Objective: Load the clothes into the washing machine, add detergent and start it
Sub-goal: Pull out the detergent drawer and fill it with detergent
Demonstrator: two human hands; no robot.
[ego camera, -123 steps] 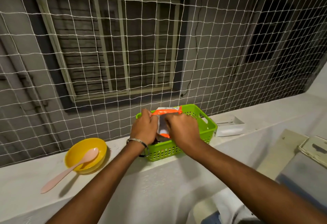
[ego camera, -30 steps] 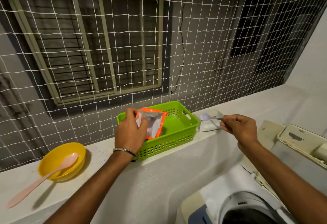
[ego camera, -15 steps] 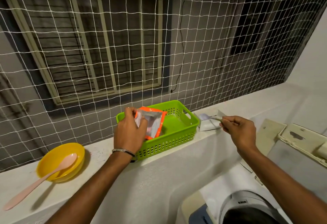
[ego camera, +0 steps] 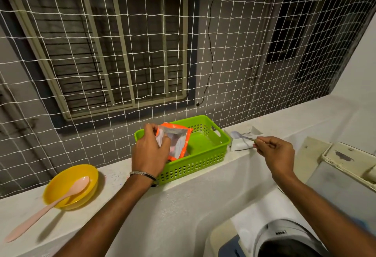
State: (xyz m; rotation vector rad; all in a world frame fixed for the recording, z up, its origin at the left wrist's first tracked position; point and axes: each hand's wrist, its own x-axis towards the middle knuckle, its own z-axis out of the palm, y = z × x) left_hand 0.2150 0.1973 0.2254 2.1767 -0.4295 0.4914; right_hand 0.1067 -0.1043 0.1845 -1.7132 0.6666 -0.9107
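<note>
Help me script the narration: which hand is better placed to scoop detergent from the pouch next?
The right hand: it pinches the small spoon by its handle, bowl toward the pouch. The left hand grips the pouch, holding its mouth open over the green basket.

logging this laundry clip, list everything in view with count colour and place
detergent pouch: 1, orange and silver, over basket
basket: 1, green, on ledge
small spoon: 1, pale, right of basket
tray: 1, white, on ledge under small spoon
bowl: 1, yellow, ledge left
big spoon: 1, pink, resting in bowl
washing machine: 1, white, bottom right
net: 1, white, behind ledge
left hand: holds pouch
right hand: pinches small spoon
</note>
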